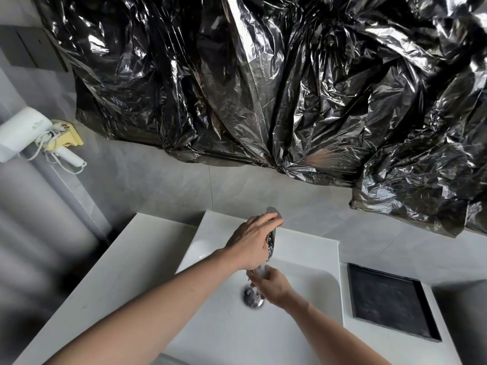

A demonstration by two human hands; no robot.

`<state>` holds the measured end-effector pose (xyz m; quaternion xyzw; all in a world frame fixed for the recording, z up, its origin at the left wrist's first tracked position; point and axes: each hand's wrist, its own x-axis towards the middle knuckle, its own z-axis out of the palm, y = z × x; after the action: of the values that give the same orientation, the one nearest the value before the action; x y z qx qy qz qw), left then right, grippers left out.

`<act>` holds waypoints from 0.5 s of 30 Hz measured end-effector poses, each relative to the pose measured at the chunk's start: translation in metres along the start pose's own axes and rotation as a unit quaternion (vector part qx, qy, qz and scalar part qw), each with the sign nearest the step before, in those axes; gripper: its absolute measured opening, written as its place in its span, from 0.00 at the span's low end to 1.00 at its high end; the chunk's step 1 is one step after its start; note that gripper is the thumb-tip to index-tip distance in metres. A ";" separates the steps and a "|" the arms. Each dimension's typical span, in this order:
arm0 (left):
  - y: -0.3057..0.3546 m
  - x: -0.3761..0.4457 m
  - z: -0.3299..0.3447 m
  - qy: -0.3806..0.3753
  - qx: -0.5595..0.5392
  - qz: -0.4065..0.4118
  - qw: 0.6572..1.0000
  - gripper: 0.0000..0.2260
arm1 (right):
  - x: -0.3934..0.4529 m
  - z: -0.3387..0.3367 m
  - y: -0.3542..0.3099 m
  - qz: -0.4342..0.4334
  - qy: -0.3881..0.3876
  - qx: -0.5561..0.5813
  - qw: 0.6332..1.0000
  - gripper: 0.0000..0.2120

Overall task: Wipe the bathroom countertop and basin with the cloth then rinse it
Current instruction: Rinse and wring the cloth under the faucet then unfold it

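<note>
I see my left hand [251, 242] at frame centre, fingers curled over the chrome tap [272, 233]; tap's long axis runs back-to-front, spout toward me; right hand [271, 285] below it pinches something wet, cloth unclear, over the basin [303, 262] drain [252, 299]; hairdryer [25, 133] logo at left unreadable.

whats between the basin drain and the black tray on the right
Head view: only bare white basin wall and countertop lie between the drain and the black tray.
</note>
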<state>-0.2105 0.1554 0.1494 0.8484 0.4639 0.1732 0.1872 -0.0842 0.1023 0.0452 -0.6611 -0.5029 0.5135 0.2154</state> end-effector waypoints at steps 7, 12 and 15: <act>0.001 -0.007 0.002 -0.037 0.063 0.025 0.997 0.32 | -0.028 -0.017 0.010 0.022 -0.031 0.041 0.998 0.11; 0.010 -0.024 -0.001 -0.032 0.078 0.029 0.996 0.32 | -0.060 -0.038 0.025 0.036 -0.031 0.065 0.997 0.10; 0.020 -0.063 0.004 -0.029 0.019 0.026 0.999 0.33 | -0.079 -0.052 0.034 0.041 -0.055 0.089 0.994 0.11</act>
<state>-0.2269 0.0909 0.1482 0.8684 0.4389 0.1449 0.1797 -0.0202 0.0304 0.0740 -0.6299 -0.4384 0.6007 0.2241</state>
